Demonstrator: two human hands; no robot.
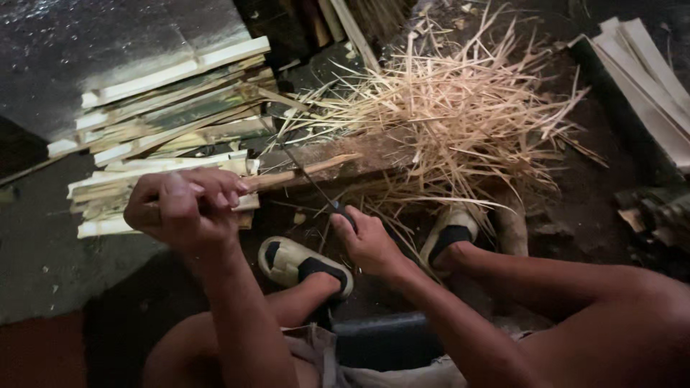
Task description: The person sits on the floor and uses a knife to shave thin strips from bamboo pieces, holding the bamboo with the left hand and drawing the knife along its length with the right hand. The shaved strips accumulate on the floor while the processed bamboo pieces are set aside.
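My left hand (183, 205) is closed around one end of a thin bamboo strip (302, 172), which points right and ends in a tapered tip. Gripped in my right hand (368, 241) is the handle of a knife; its narrow blade (302, 171) runs up and left and crosses the strip near its middle. Both hands are above my feet in sandals (298, 262), over a wooden block (338, 154) on the ground.
A stack of split bamboo slats (165, 108) lies at the left. A large heap of thin bamboo shavings (460, 108) spreads at the centre right. Flat pale boards (647, 79) lean at the far right. A dark block (384, 341) is under me.
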